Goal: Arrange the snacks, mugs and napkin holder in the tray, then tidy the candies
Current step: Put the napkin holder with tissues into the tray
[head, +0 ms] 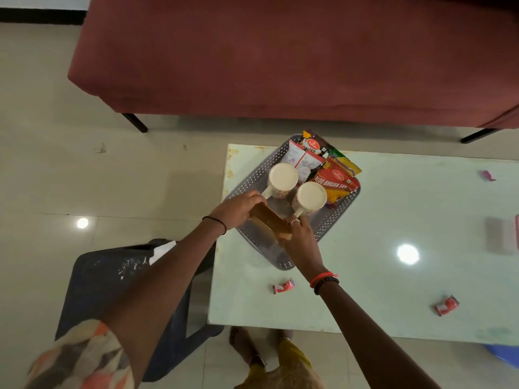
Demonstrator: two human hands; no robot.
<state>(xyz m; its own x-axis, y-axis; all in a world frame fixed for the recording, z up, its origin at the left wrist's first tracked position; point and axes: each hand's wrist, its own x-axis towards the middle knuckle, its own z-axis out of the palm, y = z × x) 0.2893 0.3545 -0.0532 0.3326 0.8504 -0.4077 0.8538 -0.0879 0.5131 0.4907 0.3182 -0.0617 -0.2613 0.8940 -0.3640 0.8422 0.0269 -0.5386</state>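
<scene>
Napkin holder (270, 223), a brown wooden piece, sits between both hands over the near end of the grey tray (331, 220), probably so it can be set down squarely in the one free patch of floor. The left hand (238, 207) curls its fingers over the far end and the right hand (299, 237) clamps the near end. Two white mugs (283, 180) stand just beyond it, handles pointing toward the hands, so they crowd the landing spot. Snack packets (332, 181) fill the far end. Red candies (283, 286) lie scattered on the pale table (393, 290), well apart, not yet gathered. A dark stool (112, 276) stands beside the table.
</scene>
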